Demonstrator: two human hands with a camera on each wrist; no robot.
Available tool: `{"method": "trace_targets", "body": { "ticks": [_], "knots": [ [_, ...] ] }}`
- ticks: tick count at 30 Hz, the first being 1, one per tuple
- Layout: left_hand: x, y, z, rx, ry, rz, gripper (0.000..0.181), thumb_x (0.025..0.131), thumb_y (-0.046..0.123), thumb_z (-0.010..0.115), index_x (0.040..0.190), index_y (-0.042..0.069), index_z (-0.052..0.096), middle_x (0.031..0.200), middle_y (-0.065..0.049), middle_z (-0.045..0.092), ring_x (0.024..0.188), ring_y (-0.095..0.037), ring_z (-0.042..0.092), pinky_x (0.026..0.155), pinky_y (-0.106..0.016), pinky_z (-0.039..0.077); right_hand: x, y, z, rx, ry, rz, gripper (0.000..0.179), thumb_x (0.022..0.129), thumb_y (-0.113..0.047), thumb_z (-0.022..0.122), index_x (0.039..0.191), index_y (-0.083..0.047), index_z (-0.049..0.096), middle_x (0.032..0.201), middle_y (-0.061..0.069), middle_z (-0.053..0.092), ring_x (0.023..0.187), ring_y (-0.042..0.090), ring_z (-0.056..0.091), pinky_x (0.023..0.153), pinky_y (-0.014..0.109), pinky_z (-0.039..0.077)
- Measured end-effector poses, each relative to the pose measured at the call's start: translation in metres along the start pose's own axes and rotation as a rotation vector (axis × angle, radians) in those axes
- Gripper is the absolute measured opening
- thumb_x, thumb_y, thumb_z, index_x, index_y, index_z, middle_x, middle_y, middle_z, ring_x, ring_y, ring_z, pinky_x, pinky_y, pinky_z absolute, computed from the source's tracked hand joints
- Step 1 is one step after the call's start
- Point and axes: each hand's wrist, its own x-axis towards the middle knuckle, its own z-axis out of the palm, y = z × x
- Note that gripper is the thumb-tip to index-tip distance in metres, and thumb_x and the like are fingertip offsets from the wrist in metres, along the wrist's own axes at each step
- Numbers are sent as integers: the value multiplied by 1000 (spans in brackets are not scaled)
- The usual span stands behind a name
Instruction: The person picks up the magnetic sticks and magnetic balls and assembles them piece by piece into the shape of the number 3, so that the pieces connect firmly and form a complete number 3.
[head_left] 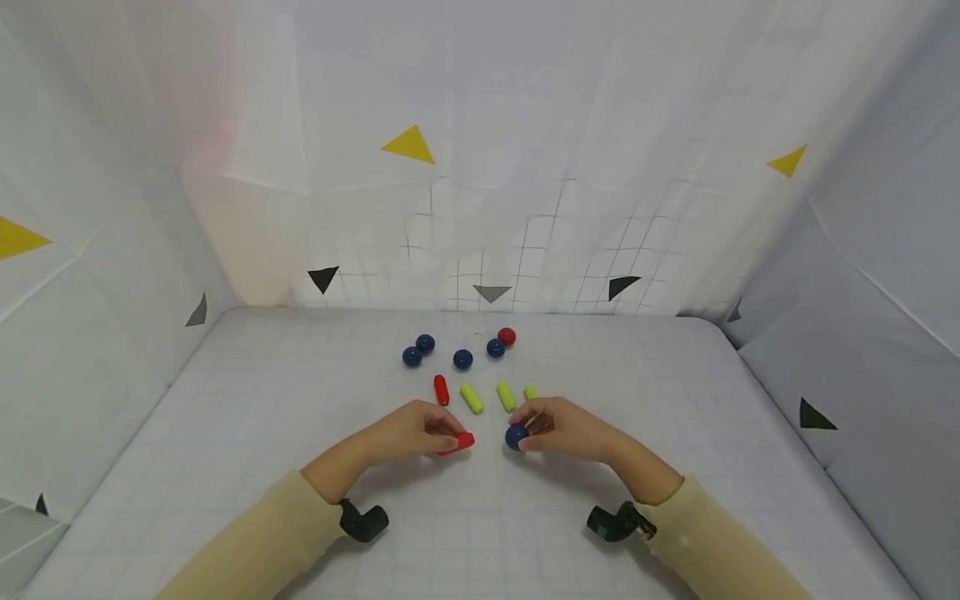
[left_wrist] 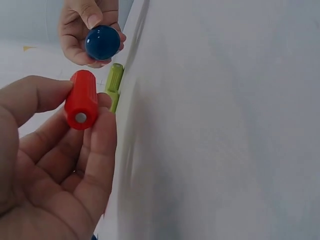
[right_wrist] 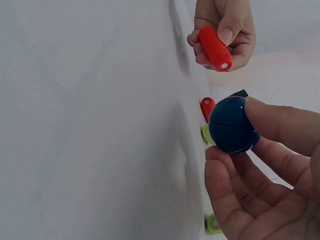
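Observation:
My left hand (head_left: pixel 417 431) pinches a red rod (left_wrist: pixel 81 100) between thumb and fingertips; a small silvery disc shows in its end. Facing it, my right hand (head_left: pixel 567 429) holds a glossy dark blue ball (right_wrist: pixel 231 124) between thumb and fingers. A gap separates rod and ball in the head view. Just beyond the hands lie another red rod (head_left: pixel 441 390) and yellow-green rods (head_left: pixel 472 398), (head_left: pixel 506 396). A third yellow-green rod (head_left: pixel 531 392) is partly hidden behind the right hand.
Farther back on the white table (head_left: pixel 300 400) sit several blue balls (head_left: pixel 462 359) and one red ball (head_left: pixel 506 337), which is close to a blue one. White cloth walls (head_left: pixel 525 100) with yellow, black and grey triangles enclose the table's back and sides.

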Motion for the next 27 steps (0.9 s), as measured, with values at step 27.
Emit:
{"method": "trace_targets", "body": {
  "ticks": [27],
  "knots": [
    [12, 13, 22, 30, -67, 39, 17, 96, 20, 69, 111, 22, 75, 99, 11, 71, 86, -13, 60, 76, -29, 50, 3, 8, 8, 79, -131, -53, 25, 90, -10, 75, 115, -9, 70, 112, 2, 69, 103, 21, 66, 85, 32, 56]
  ]
}}
